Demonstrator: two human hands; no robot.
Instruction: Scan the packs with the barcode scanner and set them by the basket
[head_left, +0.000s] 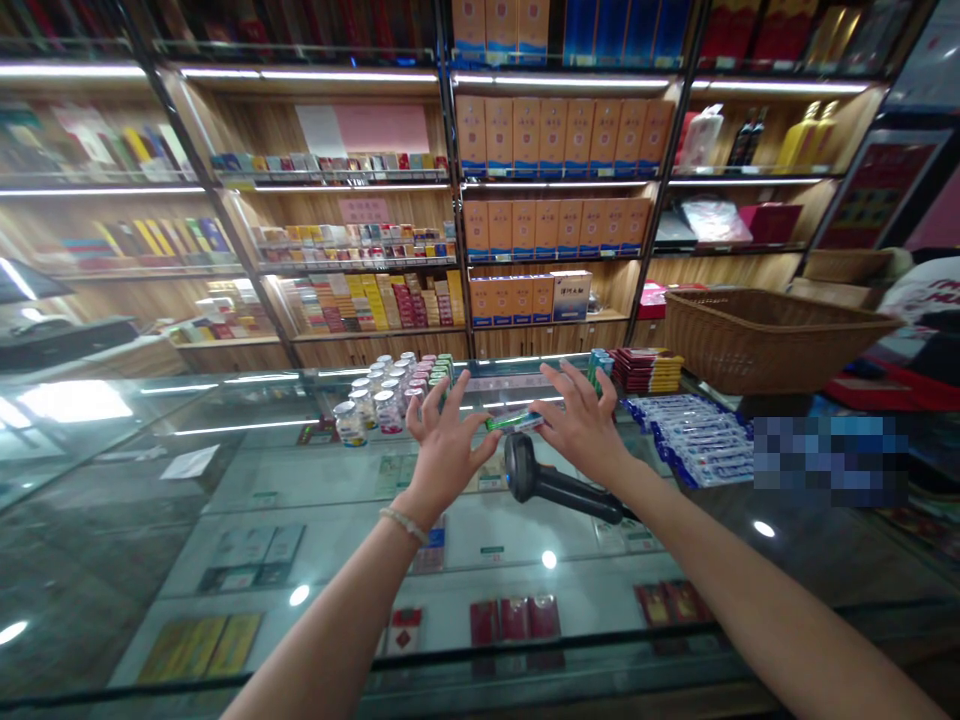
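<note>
My left hand (442, 440) pinches the left end of a slim green-and-white pack (514, 421) between thumb and index finger, its other fingers raised. At the pack's opposite end, my right hand (581, 415) grips with thumb and index finger, the remaining fingers lifted. Both hands hold it level just above the glass counter (322, 540). Directly below the pack lies a black barcode scanner (559, 488), its head to the left and its handle reaching under my right forearm. The print on the pack is too small to read.
Several small round containers (386, 410) stand in rows behind my left hand. To the right are blue-and-white packets (697, 440), red and yellow packs (646, 370) and a wicker basket (772, 335). Stocked shelves (457, 265) line the wall. A person's sleeve (926, 290) shows far right.
</note>
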